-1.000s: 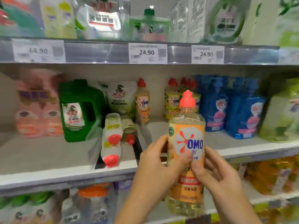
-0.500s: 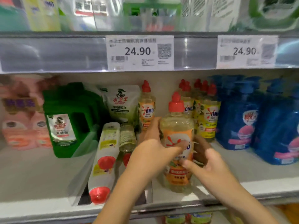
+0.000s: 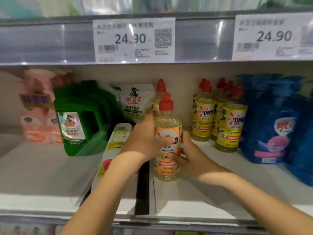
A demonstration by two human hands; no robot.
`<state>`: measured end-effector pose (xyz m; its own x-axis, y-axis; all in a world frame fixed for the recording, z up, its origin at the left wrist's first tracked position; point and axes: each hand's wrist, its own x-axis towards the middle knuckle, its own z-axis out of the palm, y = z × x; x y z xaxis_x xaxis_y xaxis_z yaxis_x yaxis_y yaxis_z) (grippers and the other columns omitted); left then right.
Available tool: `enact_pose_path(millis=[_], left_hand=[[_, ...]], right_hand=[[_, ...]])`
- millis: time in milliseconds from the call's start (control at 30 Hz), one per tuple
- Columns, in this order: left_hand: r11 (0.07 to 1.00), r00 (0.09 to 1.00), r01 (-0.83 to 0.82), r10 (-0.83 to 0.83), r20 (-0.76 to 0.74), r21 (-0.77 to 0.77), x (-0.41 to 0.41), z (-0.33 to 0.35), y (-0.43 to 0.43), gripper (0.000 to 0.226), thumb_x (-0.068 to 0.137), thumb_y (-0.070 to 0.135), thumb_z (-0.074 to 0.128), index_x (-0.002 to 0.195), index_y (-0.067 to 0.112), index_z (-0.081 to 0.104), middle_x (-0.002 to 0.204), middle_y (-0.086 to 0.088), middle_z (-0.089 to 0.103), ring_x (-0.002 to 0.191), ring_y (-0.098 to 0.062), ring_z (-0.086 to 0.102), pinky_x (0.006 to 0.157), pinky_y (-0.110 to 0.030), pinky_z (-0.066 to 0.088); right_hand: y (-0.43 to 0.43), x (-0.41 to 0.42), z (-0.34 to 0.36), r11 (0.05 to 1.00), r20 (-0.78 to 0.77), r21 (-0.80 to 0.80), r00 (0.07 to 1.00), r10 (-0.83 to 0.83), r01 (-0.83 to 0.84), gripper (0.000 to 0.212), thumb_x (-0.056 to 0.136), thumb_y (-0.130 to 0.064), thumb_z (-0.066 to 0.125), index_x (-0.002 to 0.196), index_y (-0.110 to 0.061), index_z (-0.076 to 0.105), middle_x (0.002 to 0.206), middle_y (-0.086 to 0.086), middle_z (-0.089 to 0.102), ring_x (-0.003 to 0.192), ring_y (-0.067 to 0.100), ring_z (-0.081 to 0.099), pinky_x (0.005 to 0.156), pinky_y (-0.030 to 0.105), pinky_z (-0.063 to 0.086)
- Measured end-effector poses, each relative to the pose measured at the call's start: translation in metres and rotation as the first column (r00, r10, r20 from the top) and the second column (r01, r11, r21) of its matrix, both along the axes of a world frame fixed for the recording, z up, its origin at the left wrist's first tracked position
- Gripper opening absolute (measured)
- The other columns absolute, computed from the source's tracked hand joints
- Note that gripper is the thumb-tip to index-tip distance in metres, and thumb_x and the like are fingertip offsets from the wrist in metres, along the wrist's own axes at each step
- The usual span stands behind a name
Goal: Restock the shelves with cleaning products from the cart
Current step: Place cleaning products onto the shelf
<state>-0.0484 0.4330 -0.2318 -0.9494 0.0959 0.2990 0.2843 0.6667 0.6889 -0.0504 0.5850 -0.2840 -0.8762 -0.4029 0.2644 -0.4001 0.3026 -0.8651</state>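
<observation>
1 head-worn view, close, facing forward and slightly down at the shelf (image 3: 42,173).

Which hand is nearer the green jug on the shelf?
Left. The left hand grips the orange-label bottle on the side facing the green jug; the right hand holds the bottle's far side.

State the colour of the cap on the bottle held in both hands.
Red cap, in the head view.

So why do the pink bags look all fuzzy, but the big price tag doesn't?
Head view: the pink bags sit at the wide lens's blurred left edge; the price tag is central and sharper, with glare streaks on the strip beside it.
</observation>
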Motion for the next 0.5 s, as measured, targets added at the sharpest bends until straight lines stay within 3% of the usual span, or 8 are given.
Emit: enact_pose_path(millis=[133, 233, 333, 467, 500], left_hand=[[0.993, 1.0, 0.001, -0.003, -0.017, -0.119, -0.025, 0.006, 0.004, 0.063, 0.079, 0.02, 0.077, 0.129, 0.011, 0.04, 0.123, -0.007, 0.056, 0.114, -0.022, 0.056, 0.096, -0.035, 0.047], [0.97, 0.999, 0.011, -0.001, 0.041, -0.241, -0.042, 0.012, 0.007, 0.061, 0.086, 0.024, 0.07, 0.135, 0.008, 0.038, 0.134, -0.012, 0.047, 0.123, -0.025, 0.048, 0.103, -0.036, 0.04], [0.925, 0.999, -0.013, 0.027, 0.032, -0.381, -0.057, 0.017, 0.011, 0.074, 0.088, 0.029, 0.066, 0.147, 0.009, 0.025, 0.145, -0.013, 0.032, 0.135, -0.026, 0.034, 0.111, -0.036, 0.03], [0.941, 0.993, -0.071, 0.098, 0.066, -0.331, -0.072, 0.019, 0.013, 0.082, 0.088, 0.027, 0.067, 0.147, 0.002, 0.016, 0.148, -0.014, 0.029, 0.136, -0.027, 0.032, 0.11, -0.036, 0.03], [0.942, 0.993, -0.076, 0.101, 0.06, -0.327, -0.075, 0.018, 0.013, 0.079, 0.088, 0.026, 0.067, 0.145, 0.002, 0.018, 0.146, -0.015, 0.03, 0.135, -0.027, 0.032, 0.109, -0.034, 0.031]], right_hand=[[-0.006, -0.027, -0.004, 1.0, -0.006, 0.001, 1.0, -0.006, 0.006, 0.042, 0.094, 0.01, 0.047, 0.117, -0.016, 0.025, 0.111, -0.012, 0.044, 0.095, -0.02, 0.054, 0.072, 0.001, 0.045], [-0.011, -0.047, -0.003, 0.996, -0.016, 0.057, 0.998, -0.067, 0.068, 0.043, 0.094, 0.005, 0.05, 0.126, -0.012, 0.026, 0.11, -0.012, 0.044, 0.109, 0.002, 0.047, 0.07, -0.004, 0.04], [-0.013, -0.06, -0.001, 0.985, -0.025, 0.115, 0.992, -0.125, 0.127, 0.05, 0.093, 0.006, 0.052, 0.135, -0.003, 0.025, 0.121, 0.0, 0.044, 0.114, 0.011, 0.044, 0.078, 0.002, 0.039], [-0.017, -0.074, -0.001, 0.955, -0.09, 0.181, 0.971, -0.222, 0.235, 0.049, 0.094, 0.001, 0.052, 0.136, 0.005, 0.027, 0.124, 0.019, 0.052, 0.11, 0.029, 0.054, 0.083, 0.021, 0.047], [-0.017, -0.077, 0.0, 0.952, -0.095, 0.191, 0.97, -0.225, 0.24, 0.047, 0.095, 0.002, 0.05, 0.136, 0.004, 0.028, 0.124, 0.015, 0.051, 0.108, 0.026, 0.053, 0.078, 0.015, 0.046]])
